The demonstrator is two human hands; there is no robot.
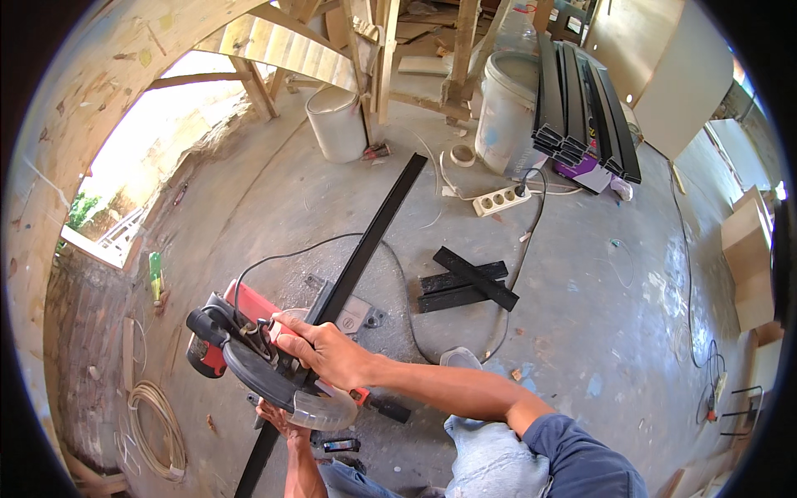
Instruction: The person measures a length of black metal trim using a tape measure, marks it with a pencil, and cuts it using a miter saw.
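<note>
My right hand (332, 353) is closed around the handle of a red and black miter saw (249, 357) on the floor, with its curved blade guard lowered. A long black metal profile (378, 224) lies across the saw's base, running from far right of the saw to near left. Below the guard, my left hand (284, 422) grips the near part of that profile; the saw hides some of its fingers. Whether the blade touches the profile is hidden by the guard and my right hand. Pale dust covers the floor around the base (357, 314).
Short black offcuts (469, 280) lie right of the saw. A power cord runs to a white power strip (501, 201). Behind stand a white bucket (336, 124) and a taller one (508, 108), beside stacked black profiles (573, 100). A coiled hose (156, 423) lies at left.
</note>
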